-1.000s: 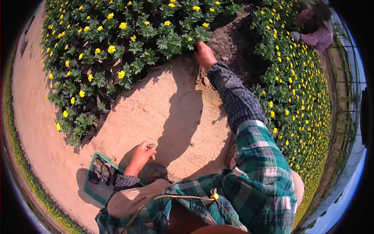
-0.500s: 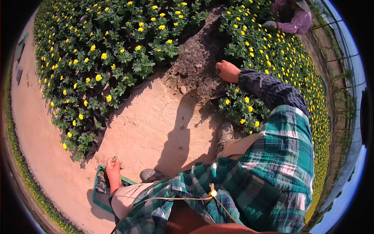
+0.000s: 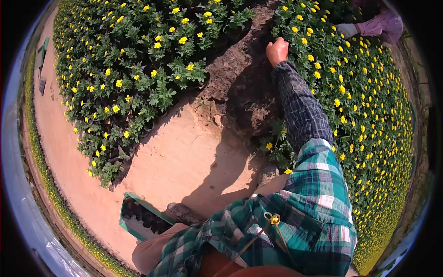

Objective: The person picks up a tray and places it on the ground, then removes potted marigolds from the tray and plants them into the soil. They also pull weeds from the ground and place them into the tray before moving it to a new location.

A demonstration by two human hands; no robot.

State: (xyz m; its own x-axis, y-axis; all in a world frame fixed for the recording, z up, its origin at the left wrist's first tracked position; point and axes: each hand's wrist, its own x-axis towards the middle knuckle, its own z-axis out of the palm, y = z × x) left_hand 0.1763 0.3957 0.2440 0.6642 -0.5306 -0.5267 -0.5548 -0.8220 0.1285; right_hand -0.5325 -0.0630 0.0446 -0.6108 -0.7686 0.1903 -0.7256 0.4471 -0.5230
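Note:
My right hand [image 3: 278, 51] is stretched forward over the dark soil strip [image 3: 235, 64], at the edge of the right-hand bed of yellow-flowered marigold plants [image 3: 350, 101]. Its fingers are curled closed, and anything inside them is hidden. The dark checked sleeve [image 3: 302, 104] reaches past the nearest leaves. I cannot see my left hand. By my bent knee [image 3: 154, 251] stands a green crate [image 3: 133, 229] with dark pots or lumps in it, partly covered by my leg.
Another bed of flowering plants [image 3: 129, 69] fills the upper left. Pale bare ground [image 3: 184, 143] lies between the beds and my boot [image 3: 182, 213]. At upper right, a person in a pink sleeve [image 3: 380, 27] has a gloved hand [image 3: 347, 30] among the plants.
My right hand has moved forward along the soil strip. My left hand, earlier over the green crate with a small bit of green in its fingers, has left the view. The camera view has turned.

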